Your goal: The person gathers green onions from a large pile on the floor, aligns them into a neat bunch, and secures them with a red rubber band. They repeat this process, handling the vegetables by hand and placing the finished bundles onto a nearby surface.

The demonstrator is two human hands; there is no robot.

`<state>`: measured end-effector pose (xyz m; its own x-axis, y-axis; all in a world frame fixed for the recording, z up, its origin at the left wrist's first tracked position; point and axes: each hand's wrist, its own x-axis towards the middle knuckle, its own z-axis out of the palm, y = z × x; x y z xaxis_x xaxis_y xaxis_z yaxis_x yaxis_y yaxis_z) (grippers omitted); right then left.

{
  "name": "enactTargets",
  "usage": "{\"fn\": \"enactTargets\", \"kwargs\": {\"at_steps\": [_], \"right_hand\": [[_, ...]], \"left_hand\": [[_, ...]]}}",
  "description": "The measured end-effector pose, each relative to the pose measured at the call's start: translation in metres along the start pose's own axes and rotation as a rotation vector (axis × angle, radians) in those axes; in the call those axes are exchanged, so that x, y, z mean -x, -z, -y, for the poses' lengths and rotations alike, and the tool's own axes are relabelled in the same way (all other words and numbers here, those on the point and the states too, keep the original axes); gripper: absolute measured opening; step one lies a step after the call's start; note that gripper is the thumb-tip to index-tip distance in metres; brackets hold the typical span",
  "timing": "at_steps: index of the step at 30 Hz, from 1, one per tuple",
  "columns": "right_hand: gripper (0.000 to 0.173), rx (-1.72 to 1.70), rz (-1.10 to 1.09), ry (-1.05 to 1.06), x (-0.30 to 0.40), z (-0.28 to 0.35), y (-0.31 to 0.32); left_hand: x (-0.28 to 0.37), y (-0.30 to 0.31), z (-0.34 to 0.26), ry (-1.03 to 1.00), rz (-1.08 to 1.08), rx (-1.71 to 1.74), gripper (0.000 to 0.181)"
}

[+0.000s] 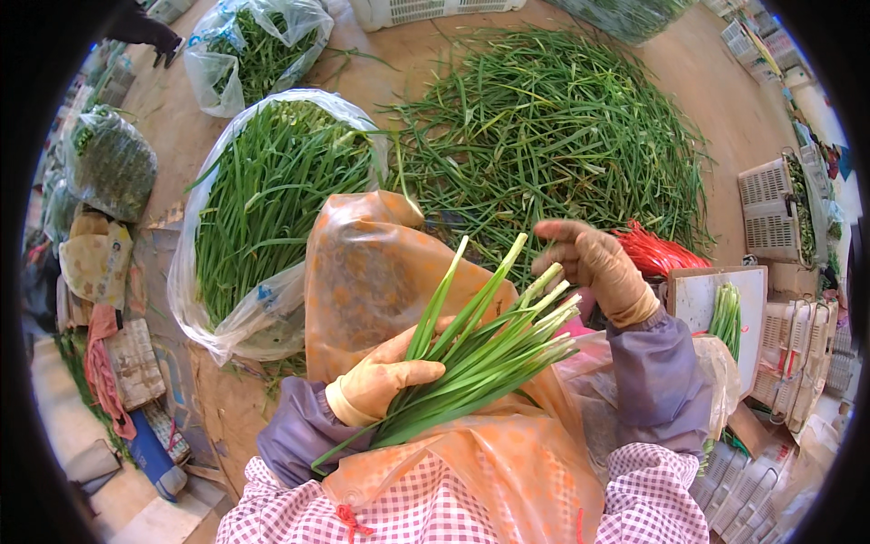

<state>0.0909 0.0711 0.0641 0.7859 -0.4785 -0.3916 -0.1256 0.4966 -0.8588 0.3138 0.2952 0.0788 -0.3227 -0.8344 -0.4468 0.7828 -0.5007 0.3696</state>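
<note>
My left hand [387, 377], in a tan rubber glove, is closed around a loose bunch of garlic chives [469, 367]. Their pale stem ends point up to the right, and the leaves trail towards my left forearm. Just beyond the stem ends, my gloved right hand [595, 265] is raised with bent fingers apart, slightly blurred, and nothing shows in it. An orange-patterned plastic apron [387, 272] covers my lap below the bunch. Past my knees spreads a big loose heap of green leaves and stalks [544, 129].
An open clear plastic bag [180, 292] packed with chives stands left of my knee, another bag [204, 81] behind it. At right are red ties [656, 251], a white board [693, 299] with a small chive bundle [727, 319], and plastic crates [768, 211]. A person's leg [146, 30] shows far left.
</note>
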Motion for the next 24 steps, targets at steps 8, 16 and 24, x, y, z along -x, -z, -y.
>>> {"fn": "enactTargets", "kwargs": {"at_steps": [8,16,24], "right_hand": [[0.012,0.553,-0.152,0.194,-0.008,0.001,-0.036],[0.018,-0.223,-0.670,0.560,0.026,0.019,0.042],[0.047,-0.465,-0.367,-0.041,0.077,-0.063,-0.024]], "left_hand": [[-0.002,0.000,0.000,-0.032,-0.048,-0.199,0.064],[0.006,-0.004,0.001,-0.092,-0.118,-0.105,0.067],[0.002,-0.001,0.000,-0.129,-0.054,-0.160,0.070]]}}
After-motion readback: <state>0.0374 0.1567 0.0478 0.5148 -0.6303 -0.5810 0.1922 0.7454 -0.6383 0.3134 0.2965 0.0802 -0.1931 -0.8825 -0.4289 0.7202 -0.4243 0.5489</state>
